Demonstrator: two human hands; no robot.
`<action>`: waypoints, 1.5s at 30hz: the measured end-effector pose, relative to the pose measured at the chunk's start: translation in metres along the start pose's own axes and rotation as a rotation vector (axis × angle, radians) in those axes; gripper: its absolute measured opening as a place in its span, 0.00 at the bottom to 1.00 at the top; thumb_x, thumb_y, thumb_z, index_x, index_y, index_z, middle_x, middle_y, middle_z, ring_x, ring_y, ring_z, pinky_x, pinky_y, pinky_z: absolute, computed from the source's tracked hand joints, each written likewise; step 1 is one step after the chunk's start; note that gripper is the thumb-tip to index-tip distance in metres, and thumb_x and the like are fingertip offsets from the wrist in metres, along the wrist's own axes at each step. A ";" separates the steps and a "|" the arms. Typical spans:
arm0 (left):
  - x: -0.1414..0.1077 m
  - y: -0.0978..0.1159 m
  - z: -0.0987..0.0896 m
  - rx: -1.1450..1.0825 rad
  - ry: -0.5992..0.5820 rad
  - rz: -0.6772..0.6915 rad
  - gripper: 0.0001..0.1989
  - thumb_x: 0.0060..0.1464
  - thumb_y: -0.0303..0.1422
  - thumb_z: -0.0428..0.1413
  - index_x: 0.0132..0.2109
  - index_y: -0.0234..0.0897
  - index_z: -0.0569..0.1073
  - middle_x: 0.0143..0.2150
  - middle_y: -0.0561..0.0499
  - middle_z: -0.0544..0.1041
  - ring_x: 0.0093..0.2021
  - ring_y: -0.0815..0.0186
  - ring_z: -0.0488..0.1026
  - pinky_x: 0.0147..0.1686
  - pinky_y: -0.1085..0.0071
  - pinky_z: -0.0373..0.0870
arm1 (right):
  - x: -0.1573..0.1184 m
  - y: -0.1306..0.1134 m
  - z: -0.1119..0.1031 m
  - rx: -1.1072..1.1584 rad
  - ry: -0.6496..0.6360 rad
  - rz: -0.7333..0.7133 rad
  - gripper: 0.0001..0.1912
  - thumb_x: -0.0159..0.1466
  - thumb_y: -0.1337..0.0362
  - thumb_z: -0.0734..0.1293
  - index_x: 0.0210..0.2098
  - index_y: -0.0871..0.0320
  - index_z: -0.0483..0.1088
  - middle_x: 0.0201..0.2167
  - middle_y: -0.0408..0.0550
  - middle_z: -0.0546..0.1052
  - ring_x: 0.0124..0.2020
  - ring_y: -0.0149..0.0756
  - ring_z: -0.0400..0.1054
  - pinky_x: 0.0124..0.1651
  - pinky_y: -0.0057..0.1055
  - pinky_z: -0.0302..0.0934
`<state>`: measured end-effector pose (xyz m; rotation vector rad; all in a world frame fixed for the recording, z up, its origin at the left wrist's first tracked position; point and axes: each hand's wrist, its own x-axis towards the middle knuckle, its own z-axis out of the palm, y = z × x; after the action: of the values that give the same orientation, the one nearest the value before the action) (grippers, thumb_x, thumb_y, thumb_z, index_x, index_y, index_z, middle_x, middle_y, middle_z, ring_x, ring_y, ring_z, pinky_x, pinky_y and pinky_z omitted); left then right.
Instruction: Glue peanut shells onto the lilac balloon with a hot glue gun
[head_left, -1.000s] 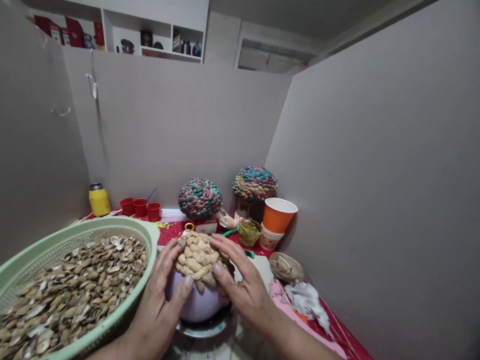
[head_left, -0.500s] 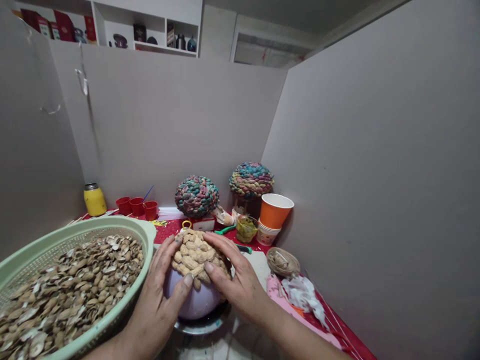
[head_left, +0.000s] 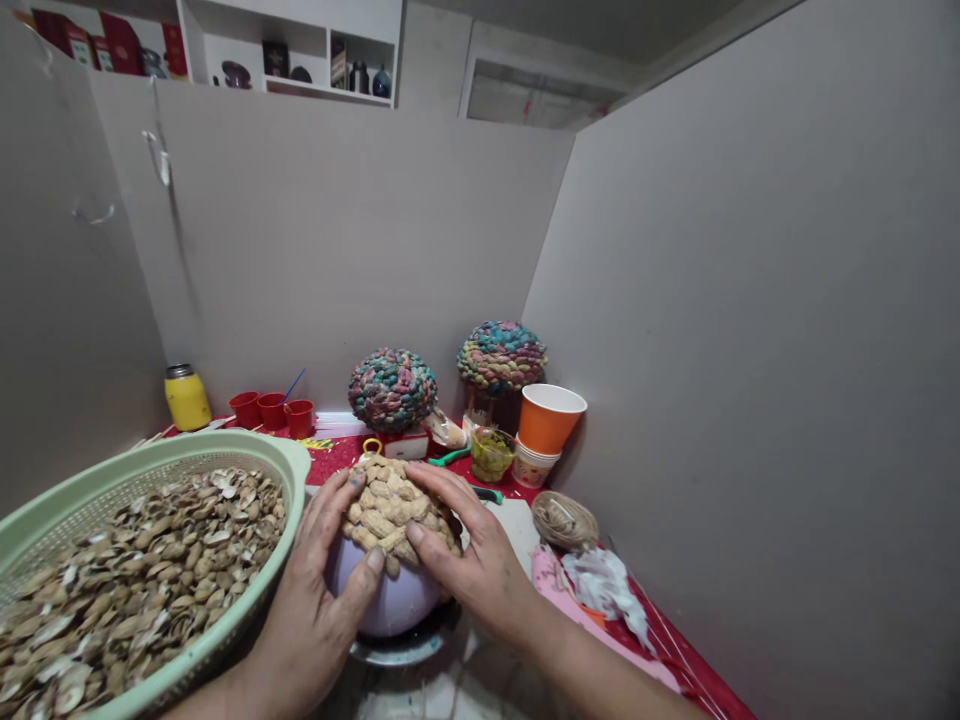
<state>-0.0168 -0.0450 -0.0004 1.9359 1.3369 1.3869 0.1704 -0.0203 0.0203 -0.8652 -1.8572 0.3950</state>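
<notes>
A smooth lilac ball, which looks like a balloon, rests on a round metal dish in front of me. Peanut shells cover its upper part in a tight layer. My left hand curves round the near left side, its fingertips on the shells and its thumb at their lower edge. On the other side my right hand presses the shells with fingers and thumb. Both hands hold the ball between them. The undersides of the fingers are hidden.
At left stands a green colander of empty shells. Behind are two multicoloured shell-covered balls, red cups, a yellow jar and an orange paper cup. Twine lies at right. Grey panels enclose the table.
Both hands stay on the shell-covered ball with almost no movement. The whole view has shifted very slightly.
</notes>
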 end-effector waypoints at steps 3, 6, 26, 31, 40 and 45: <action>0.000 0.000 0.000 0.006 -0.007 0.007 0.25 0.60 0.38 0.52 0.63 0.41 0.61 0.67 0.42 0.61 0.68 0.53 0.53 0.66 0.46 0.46 | 0.000 0.000 0.000 -0.001 0.004 0.000 0.21 0.62 0.64 0.66 0.55 0.53 0.67 0.55 0.52 0.71 0.56 0.44 0.65 0.59 0.44 0.60; 0.001 0.000 -0.001 0.014 -0.011 0.018 0.25 0.60 0.39 0.51 0.63 0.40 0.61 0.67 0.41 0.61 0.68 0.53 0.53 0.66 0.46 0.46 | -0.001 0.001 0.000 0.011 0.002 0.005 0.21 0.62 0.64 0.65 0.55 0.53 0.67 0.56 0.52 0.71 0.57 0.45 0.64 0.59 0.45 0.59; -0.003 -0.005 -0.004 -0.076 -0.046 -0.045 0.26 0.61 0.43 0.48 0.64 0.43 0.61 0.69 0.45 0.59 0.69 0.52 0.49 0.66 0.44 0.41 | 0.000 0.001 -0.001 0.028 -0.013 0.024 0.19 0.64 0.61 0.64 0.55 0.54 0.67 0.56 0.51 0.70 0.57 0.43 0.63 0.60 0.44 0.58; -0.002 -0.009 -0.001 -0.047 -0.036 -0.024 0.26 0.61 0.43 0.49 0.64 0.44 0.60 0.69 0.45 0.58 0.69 0.52 0.49 0.66 0.43 0.42 | -0.001 -0.001 0.000 0.041 -0.008 0.050 0.19 0.64 0.61 0.64 0.54 0.53 0.68 0.56 0.50 0.71 0.57 0.43 0.63 0.60 0.42 0.56; -0.003 -0.011 0.000 0.012 0.000 0.036 0.25 0.61 0.40 0.50 0.64 0.45 0.60 0.68 0.46 0.60 0.69 0.53 0.52 0.66 0.43 0.45 | 0.000 0.000 0.000 0.057 -0.003 0.059 0.20 0.63 0.61 0.65 0.54 0.53 0.68 0.56 0.49 0.70 0.57 0.43 0.63 0.61 0.40 0.56; -0.004 -0.012 0.001 0.024 0.004 0.064 0.24 0.62 0.39 0.50 0.64 0.45 0.60 0.68 0.45 0.60 0.69 0.53 0.52 0.65 0.43 0.47 | 0.000 0.000 0.000 0.058 0.005 0.060 0.20 0.62 0.62 0.66 0.54 0.52 0.68 0.56 0.49 0.71 0.57 0.43 0.63 0.60 0.41 0.56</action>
<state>-0.0214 -0.0426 -0.0115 2.0088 1.3100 1.4106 0.1701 -0.0204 0.0204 -0.8838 -1.8091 0.4812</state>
